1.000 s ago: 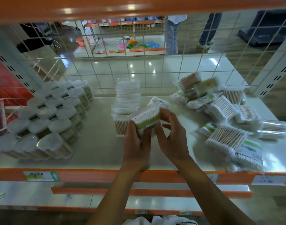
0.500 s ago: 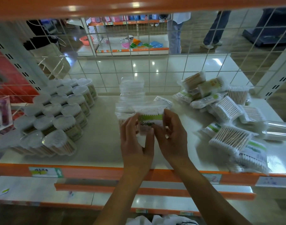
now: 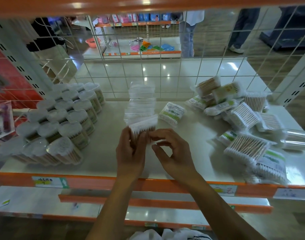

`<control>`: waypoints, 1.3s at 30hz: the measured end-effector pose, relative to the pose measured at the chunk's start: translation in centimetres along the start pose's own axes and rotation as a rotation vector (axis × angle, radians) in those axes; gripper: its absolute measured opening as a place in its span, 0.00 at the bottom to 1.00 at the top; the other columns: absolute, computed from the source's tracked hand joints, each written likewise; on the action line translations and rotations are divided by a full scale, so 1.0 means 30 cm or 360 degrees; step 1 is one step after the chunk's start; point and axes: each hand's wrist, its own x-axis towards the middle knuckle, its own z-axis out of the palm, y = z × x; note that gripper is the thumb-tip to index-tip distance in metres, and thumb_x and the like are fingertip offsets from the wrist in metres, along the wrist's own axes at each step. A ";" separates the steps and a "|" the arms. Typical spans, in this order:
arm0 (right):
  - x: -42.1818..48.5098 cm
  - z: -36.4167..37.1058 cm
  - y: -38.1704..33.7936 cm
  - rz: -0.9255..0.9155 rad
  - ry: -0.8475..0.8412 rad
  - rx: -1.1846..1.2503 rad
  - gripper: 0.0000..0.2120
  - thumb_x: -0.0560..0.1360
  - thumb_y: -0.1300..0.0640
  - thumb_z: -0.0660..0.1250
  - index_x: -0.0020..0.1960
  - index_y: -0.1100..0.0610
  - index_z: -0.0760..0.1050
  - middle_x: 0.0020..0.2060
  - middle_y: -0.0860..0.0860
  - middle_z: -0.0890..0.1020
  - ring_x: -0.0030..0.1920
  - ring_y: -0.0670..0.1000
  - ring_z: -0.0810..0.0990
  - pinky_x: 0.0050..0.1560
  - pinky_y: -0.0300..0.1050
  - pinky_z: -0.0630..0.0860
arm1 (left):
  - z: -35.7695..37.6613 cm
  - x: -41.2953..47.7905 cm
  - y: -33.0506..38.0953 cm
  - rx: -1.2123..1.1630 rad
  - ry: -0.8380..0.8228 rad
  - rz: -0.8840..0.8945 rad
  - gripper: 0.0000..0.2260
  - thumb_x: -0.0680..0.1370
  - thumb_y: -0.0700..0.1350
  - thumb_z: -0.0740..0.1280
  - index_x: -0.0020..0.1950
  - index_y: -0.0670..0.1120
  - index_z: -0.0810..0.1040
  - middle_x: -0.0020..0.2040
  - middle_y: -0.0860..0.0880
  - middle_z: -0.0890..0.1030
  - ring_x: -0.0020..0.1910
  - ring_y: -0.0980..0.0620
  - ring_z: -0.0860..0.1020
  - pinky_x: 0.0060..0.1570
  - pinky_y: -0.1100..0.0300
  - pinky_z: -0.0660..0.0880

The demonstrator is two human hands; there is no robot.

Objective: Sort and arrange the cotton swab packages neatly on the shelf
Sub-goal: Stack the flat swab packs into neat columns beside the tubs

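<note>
The left hand (image 3: 131,153) gripped the front swab packet (image 3: 143,126) by its left side, fingers curled round it, and held it upright against the near end of the middle row of packets (image 3: 141,99) — a line of clear-wrapped cotton swab packets that stood on edge on the shelf (image 3: 105,158) and ran back to the wire mesh panel (image 3: 183,75). The right hand (image 3: 174,153) sat just right of that near end, its fingers curled, with index finger and thumb drawn close at the front packet's lower right corner; whether they actually pinched the wrapper could not be told. Just right of the row, apart from it, one green-labelled packet (image 3: 172,114) lay flat. Farther right of the row a loose heap of swab packets (image 3: 241,118) was piled at all angles, some showing wooden sticks and some green labels. Left of the row, well apart, round tubs of swabs (image 3: 67,118) stood packed together in several ranks, white lids up. In front of the row ran the shelf's orange front rail (image 3: 96,183) — a price label (image 3: 49,181) was stuck on it, left of the hands.
</note>
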 end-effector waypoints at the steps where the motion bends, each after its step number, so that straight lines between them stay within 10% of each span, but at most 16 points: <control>1: 0.002 0.000 0.005 0.0014 0.0016 -0.0018 0.12 0.71 0.60 0.66 0.53 0.54 0.78 0.50 0.46 0.80 0.50 0.45 0.80 0.49 0.42 0.79 | -0.013 0.009 -0.015 -0.0003 -0.0008 -0.0028 0.09 0.72 0.57 0.63 0.48 0.55 0.71 0.41 0.61 0.78 0.38 0.63 0.76 0.37 0.72 0.69; 15: 0.010 0.001 0.054 0.0221 0.0064 -0.0311 0.10 0.73 0.65 0.67 0.49 0.53 0.80 0.45 0.46 0.81 0.45 0.42 0.79 0.43 0.29 0.75 | -0.093 0.066 -0.104 0.0363 -0.0229 -0.0203 0.05 0.77 0.43 0.67 0.52 0.49 0.74 0.48 0.52 0.78 0.45 0.54 0.76 0.37 0.76 0.68; 20: 0.019 0.022 0.071 0.0383 -0.0010 -0.0443 0.18 0.71 0.58 0.71 0.60 0.55 0.75 0.51 0.49 0.79 0.48 0.45 0.78 0.48 0.42 0.78 | -0.101 0.074 -0.130 0.0488 -0.0128 -0.0178 0.22 0.71 0.56 0.71 0.61 0.46 0.75 0.56 0.50 0.77 0.52 0.52 0.77 0.48 0.57 0.75; 27: 0.047 0.118 0.143 0.0176 -0.0309 -0.0818 0.37 0.70 0.41 0.65 0.73 0.56 0.60 0.68 0.51 0.70 0.67 0.52 0.69 0.66 0.50 0.67 | -0.116 0.074 -0.092 0.0379 -0.0527 -0.0137 0.31 0.67 0.47 0.77 0.64 0.62 0.66 0.57 0.60 0.77 0.53 0.64 0.76 0.46 0.78 0.67; 34: 0.064 0.124 0.164 0.0144 -0.0295 -0.0723 0.40 0.72 0.52 0.68 0.76 0.62 0.50 0.72 0.55 0.64 0.71 0.53 0.65 0.70 0.51 0.65 | -0.098 0.090 -0.103 0.0338 -0.0731 -0.0139 0.29 0.78 0.43 0.66 0.74 0.57 0.55 0.63 0.60 0.71 0.59 0.61 0.71 0.48 0.82 0.64; 39: 0.078 0.125 0.156 0.0160 -0.0294 -0.0714 0.40 0.71 0.57 0.67 0.76 0.63 0.48 0.72 0.55 0.64 0.72 0.53 0.64 0.69 0.51 0.65 | -0.069 0.098 -0.112 0.0143 -0.0721 -0.0235 0.30 0.78 0.36 0.64 0.73 0.57 0.54 0.60 0.67 0.70 0.55 0.77 0.69 0.51 0.82 0.64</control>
